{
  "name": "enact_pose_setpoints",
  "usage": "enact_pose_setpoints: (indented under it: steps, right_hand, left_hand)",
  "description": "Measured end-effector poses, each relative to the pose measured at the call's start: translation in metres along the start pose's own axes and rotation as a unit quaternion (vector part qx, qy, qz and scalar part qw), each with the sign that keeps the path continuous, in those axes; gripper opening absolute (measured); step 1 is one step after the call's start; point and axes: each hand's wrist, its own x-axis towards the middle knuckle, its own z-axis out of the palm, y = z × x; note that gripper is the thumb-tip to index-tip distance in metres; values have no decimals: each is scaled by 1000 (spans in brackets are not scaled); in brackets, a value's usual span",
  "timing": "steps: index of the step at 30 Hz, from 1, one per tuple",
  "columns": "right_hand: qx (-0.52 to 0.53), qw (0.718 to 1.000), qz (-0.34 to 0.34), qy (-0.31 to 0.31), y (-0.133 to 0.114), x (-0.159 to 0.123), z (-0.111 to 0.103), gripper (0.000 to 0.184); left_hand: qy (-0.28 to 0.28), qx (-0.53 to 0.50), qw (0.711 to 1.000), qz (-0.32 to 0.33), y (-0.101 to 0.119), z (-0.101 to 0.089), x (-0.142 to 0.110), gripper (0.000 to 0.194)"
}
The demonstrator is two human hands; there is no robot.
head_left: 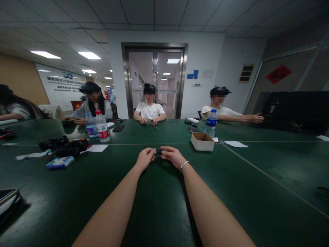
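Both my arms reach out over the dark green table (159,206). My left hand (145,158) and my right hand (173,156) meet at the table's middle, fingers pinched together on a small dark object (158,151) held between them. What the object is I cannot make out. A thin bracelet (184,165) circles my right wrist.
A small open cardboard box (203,141) and a water bottle (211,123) stand right of my hands. Two bottles (102,127), dark gear (66,145), papers and a blue packet (59,162) lie at left. Several people sit around the far side. A phone (118,128) lies beyond.
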Motion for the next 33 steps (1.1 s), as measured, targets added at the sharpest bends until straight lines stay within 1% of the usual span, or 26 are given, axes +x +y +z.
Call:
enact_pose_setpoints:
  steps: [7,12,21,28,33]
  right_hand:
    - [-1,1000,-6,-13,1,0,-1,26]
    - [3,1000,-11,-19,0,-1,-1,27]
    - [0,1000,-5,-20,-2,-3,0,29]
    - [-6,1000,-7,-28,0,-1,-4,31]
    - [-5,1000,-10,-27,3,2,-4,30]
  left_hand:
    - [7,-10,1000,-18,1,0,1,38]
    - [9,-2,1000,-19,-1,-1,3,37]
    - [6,11,1000,-16,2,-2,1,40]
    - [-1,37,999,-14,-3,-2,4,40]
    - [-2,24,1000,-12,-8,-2,6,38]
